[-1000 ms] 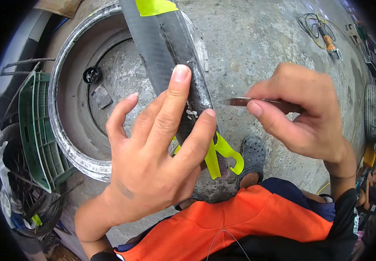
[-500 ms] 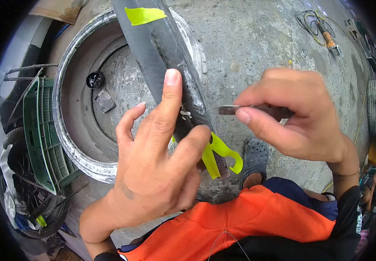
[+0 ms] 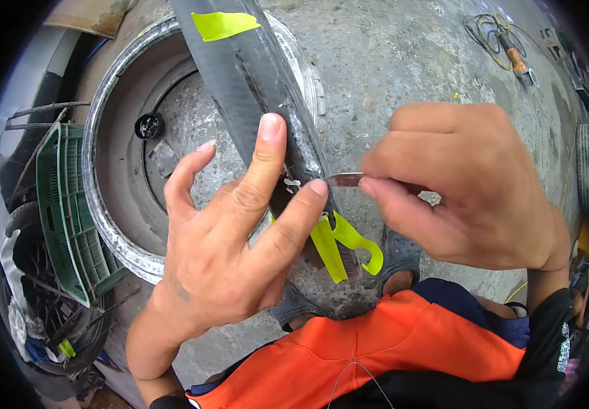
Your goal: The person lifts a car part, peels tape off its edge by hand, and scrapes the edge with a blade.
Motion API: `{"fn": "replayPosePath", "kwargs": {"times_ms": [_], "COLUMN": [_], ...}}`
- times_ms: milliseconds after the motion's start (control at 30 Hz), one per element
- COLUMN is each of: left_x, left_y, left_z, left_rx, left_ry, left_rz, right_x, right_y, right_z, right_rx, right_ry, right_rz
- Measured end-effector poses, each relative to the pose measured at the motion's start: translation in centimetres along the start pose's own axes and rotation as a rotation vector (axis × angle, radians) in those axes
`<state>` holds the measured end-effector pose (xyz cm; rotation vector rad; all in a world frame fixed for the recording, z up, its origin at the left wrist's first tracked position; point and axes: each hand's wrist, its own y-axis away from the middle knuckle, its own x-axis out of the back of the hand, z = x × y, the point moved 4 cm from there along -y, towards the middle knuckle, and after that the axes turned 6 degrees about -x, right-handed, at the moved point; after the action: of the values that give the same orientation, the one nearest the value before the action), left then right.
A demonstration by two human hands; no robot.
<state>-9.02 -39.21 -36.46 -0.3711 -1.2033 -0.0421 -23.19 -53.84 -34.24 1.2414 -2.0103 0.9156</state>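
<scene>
A long dark panel (image 3: 240,82) with a woven, carbon-fibre look lies slanted before me, with a whitish rough streak along its right edge. Yellow-green tape (image 3: 225,26) crosses its upper part, and more tape strips (image 3: 328,253) hang at the lower end. My left hand (image 3: 229,232) rests on the panel with fingers spread, its thumb tip at the right edge. White scraps (image 3: 293,184) sit between thumb and index finger. My right hand (image 3: 458,187) pinches a small metal blade (image 3: 344,180), whose tip meets the panel's edge beside my left thumb. Its rear end is hidden in the fist.
Under the panel a tyre (image 3: 113,235) lies on the concrete floor, with a small black cup (image 3: 149,126) and a flat square piece (image 3: 164,159) inside its ring. A green crate (image 3: 69,218) stands at left. An orange corded power tool (image 3: 514,60) lies at upper right.
The blade and my right hand have shifted slightly left, bringing the tip against the panel edge. My left hand has moved a little left and down, its outer fingers spreading wider.
</scene>
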Motion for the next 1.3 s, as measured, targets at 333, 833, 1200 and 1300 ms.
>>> {"fn": "replayPosePath", "kwargs": {"times_ms": [333,833,1200,1300], "left_x": [-0.4,0.3,0.0,0.3], "left_y": [0.0,0.3,0.1,0.0], "left_z": [-0.1,-0.7,-1.1,-0.7], "left_rx": [-0.067,-0.096,-0.079,-0.161], "left_ry": [-0.094,-0.066,0.013,-0.074], "left_rz": [-0.011,-0.035,0.046,-0.017], "right_x": [-2.5,-3.9,-5.5,-5.5], "right_y": [1.9,4.7,4.3,4.1], "right_z": [2.9,2.0,-0.5,-0.6], "right_rx": [-0.709,-0.773,-0.909,-0.952], "right_ry": [-0.830,-1.145,-1.286,-1.293], "right_rz": [-0.349,-0.285,-0.353,-0.366]}}
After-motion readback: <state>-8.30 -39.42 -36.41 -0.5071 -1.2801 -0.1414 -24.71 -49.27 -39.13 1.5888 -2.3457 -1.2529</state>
